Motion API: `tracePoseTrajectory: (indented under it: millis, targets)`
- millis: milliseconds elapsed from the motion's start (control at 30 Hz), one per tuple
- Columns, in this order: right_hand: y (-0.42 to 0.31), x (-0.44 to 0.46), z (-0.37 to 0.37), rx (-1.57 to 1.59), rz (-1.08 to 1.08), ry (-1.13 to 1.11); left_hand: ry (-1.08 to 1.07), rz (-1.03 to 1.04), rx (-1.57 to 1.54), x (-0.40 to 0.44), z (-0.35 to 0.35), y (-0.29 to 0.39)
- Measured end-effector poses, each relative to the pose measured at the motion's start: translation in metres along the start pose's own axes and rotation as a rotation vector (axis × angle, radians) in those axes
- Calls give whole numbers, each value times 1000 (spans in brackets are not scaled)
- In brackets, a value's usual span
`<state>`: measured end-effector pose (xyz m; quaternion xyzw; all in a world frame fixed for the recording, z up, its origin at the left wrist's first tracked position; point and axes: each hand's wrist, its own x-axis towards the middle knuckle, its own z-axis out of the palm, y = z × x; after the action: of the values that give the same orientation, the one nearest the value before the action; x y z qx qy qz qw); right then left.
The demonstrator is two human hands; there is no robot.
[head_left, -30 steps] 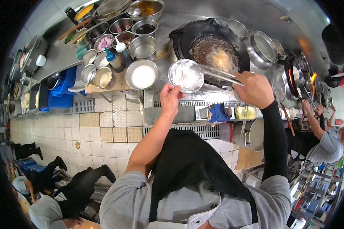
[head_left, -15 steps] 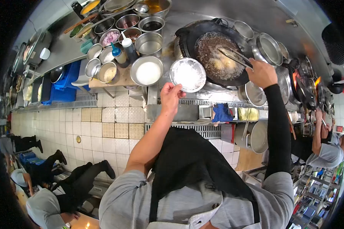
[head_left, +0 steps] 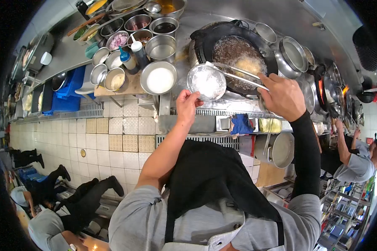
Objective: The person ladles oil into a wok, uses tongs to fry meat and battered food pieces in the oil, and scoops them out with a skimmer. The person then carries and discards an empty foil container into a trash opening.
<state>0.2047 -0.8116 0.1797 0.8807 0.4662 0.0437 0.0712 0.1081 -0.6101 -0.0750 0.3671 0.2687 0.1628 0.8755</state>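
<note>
My left hand [head_left: 187,106] pinches the near rim of a small steel bowl [head_left: 215,93] with white powder or coated pieces inside. My right hand [head_left: 283,95] is closed round metal tongs [head_left: 243,77], whose tips reach over that bowl. Something small and white is at the tips; I cannot make out what. Beyond my hands, a black wok [head_left: 201,48] holds dark bubbling oil with a pale golden mass [head_left: 248,66] frying in it. A steel bowl of white liquid or batter [head_left: 159,80] stands left of my left hand.
Squeeze bottles [head_left: 129,61] and steel bowls of ingredients stand at the upper left. Stacked steel bowls [head_left: 294,54] are right of the wok. A pot [head_left: 281,151] sits below the counter. A co-worker [head_left: 356,167] is at the right; other people are at the lower left.
Half a second ago the tongs were over the wok; they have swung left to the powder bowl, with my right hand lower. My left hand keeps the bowl in nearly the same place.
</note>
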Motion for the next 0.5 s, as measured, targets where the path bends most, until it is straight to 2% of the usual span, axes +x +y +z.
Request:
tracePoseTrajectory:
  millis: [100,233,333,500]
  targets:
    - [11,0,20,-10,3,-43,-12,-10,5,0,5,1]
    - [34,-2,29,33,98,72,-12,0,-22,1,4,4]
    - [55,6,40,34,196,25,-21,6,-28,6,-3,0]
    - [92,35,103,32,312,-111,2,11,-20,9,-6,-1]
